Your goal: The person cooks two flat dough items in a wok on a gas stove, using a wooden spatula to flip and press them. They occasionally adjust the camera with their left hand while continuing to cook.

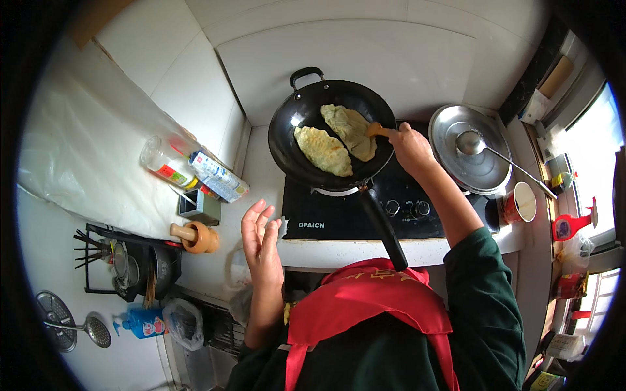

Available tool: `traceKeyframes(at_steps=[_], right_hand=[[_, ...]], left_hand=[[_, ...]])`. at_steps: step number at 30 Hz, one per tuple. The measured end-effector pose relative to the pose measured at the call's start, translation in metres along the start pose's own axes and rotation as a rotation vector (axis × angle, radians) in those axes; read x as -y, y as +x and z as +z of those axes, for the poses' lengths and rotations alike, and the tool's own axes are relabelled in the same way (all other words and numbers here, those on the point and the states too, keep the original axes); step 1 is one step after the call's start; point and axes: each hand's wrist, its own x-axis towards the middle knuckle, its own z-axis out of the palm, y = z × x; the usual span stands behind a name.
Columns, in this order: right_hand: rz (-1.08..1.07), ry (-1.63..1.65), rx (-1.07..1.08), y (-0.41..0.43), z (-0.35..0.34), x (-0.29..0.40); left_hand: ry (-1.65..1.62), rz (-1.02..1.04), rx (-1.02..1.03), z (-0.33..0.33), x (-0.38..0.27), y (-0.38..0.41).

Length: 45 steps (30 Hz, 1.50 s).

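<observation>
A black wok [288, 141] rests on the left burner of the black gas cooktop [313, 210], its long handle pointing towards me. Two half-moon filled flatbreads lie side by side inside: the left one [323, 151] is pale with browned spots, and the right one [347, 129] looks greener. My right hand [413, 146] grips a wooden spatula [377, 130], whose blade touches the right flatbread's edge; the rest of the tool is hidden by the hand. Raised over the counter's front left, my left hand [262, 244] is empty with its fingers apart.
Right of the wok, a metal ladle [471, 143] lies on a large metal lid [440, 159], beside a paper tub [519, 205]. Along the left stand a wooden mortar [208, 237], a plastic bottle [168, 163], a carton [220, 176] and a black rack of utensils [164, 266]. A tiled wall rises behind.
</observation>
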Motion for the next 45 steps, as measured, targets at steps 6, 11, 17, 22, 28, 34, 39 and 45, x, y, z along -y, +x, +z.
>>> traceKeyframes(at_steps=[6,11,17,22,28,34,39,45], right_hand=[[-0.009,0.275,-0.206,-0.013,-0.028,0.003],[-0.121,0.422,-0.081,-0.023,-0.047,0.012],[-0.129,0.474,0.094,-0.024,-0.044,0.027],[-0.059,0.744,0.107,-0.021,0.002,0.063],[0.137,0.831,-0.021,-0.028,-0.037,0.053],[0.125,0.463,-0.054,-0.026,-0.031,0.041],[-0.156,0.264,-0.133,-0.035,-0.007,0.067],[0.049,0.547,-0.141,-0.036,-0.003,0.062]], left_hand=[[0.047,-0.004,0.020,-0.010,0.006,-0.004],[0.032,-0.013,0.010,-0.010,0.006,-0.004],[0.020,-0.049,0.033,-0.009,0.008,-0.003],[-0.018,-0.038,0.023,-0.007,0.004,-0.001],[-0.034,-0.032,-0.024,-0.015,0.003,-0.003],[-0.047,-0.053,0.008,-0.015,0.002,-0.006],[-0.044,-0.049,0.007,-0.014,0.001,-0.006],[-0.042,-0.050,0.004,-0.014,0.001,-0.007]])
